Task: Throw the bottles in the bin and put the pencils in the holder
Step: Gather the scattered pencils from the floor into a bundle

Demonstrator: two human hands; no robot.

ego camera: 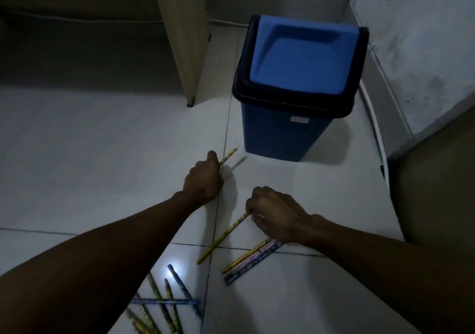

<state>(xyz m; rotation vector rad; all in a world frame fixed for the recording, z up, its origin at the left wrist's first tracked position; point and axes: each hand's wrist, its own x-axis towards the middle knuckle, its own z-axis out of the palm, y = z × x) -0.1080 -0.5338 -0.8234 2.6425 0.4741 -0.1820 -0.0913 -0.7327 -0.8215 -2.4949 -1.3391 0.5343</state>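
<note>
Two hands low over tiled floor (77, 153). Left hand (204, 177) closed round yellow pencil (229, 156), tip pointing toward blue bin (288, 130) just beyond. Right hand (275, 214) pinching end of second yellow pencil (222, 238), its far end on floor. Three pencils (253, 261) side by side under right wrist. Loose pencil pile (164, 305) near bottom edge. Bin lid shut. Dim light.

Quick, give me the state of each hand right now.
Left hand: closed on a yellow pencil.
Right hand: closed on another yellow pencil, its far end on the floor.
</note>
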